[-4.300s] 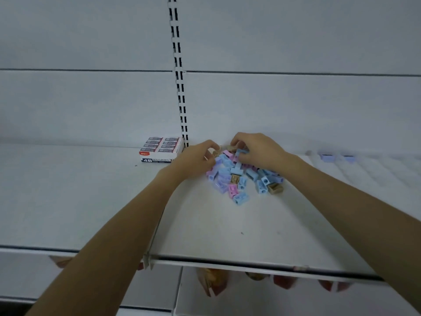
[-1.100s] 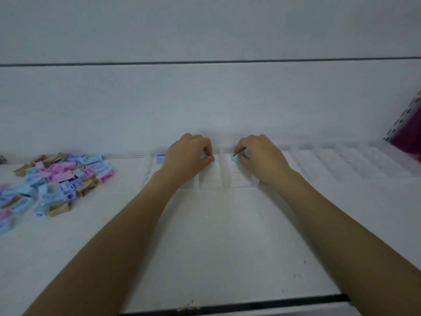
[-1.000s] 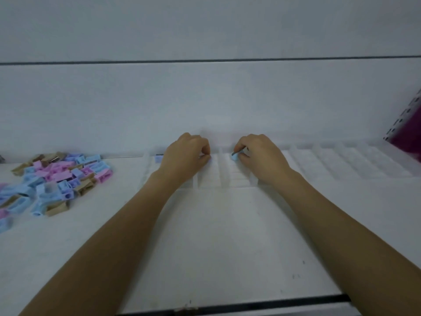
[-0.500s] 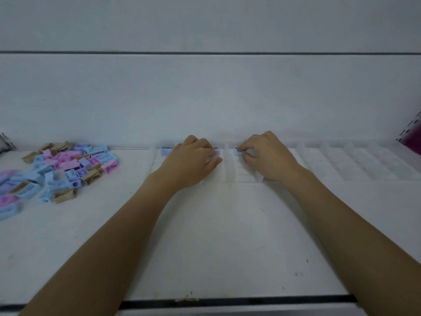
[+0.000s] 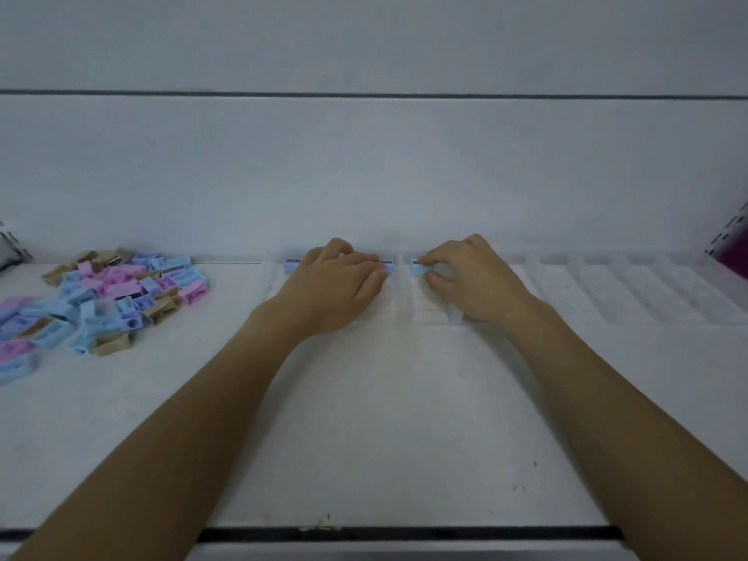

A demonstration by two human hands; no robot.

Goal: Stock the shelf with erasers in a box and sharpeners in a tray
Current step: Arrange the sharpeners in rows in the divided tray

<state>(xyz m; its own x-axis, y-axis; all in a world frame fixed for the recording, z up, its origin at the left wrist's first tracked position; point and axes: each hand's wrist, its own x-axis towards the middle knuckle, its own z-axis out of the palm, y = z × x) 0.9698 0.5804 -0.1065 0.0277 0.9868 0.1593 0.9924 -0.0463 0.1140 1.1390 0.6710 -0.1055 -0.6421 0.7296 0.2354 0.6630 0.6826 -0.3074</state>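
A clear plastic tray (image 5: 615,289) with rows of small compartments lies along the back of the white shelf. My right hand (image 5: 469,281) pinches a blue sharpener (image 5: 417,268) at the tray's back row. My left hand (image 5: 336,285) lies flat over the tray's left part, fingers straight, their tips touching a purple-blue sharpener (image 5: 389,267) set in the back row. Another blue sharpener (image 5: 290,266) sits in the tray's back left corner. A loose heap of blue, pink and tan sharpeners (image 5: 109,297) lies on the shelf to the left.
The white shelf (image 5: 364,419) ends in a dark front edge close to me. A white back panel rises right behind the tray. At the far right stands a perforated upright with something magenta (image 5: 736,253) beside it. A dark object shows at the far left edge.
My left hand has let go of its sharpener in the back row and flattened over the tray. My right hand has lowered its blue sharpener toward the back row. The camera tilted slightly.
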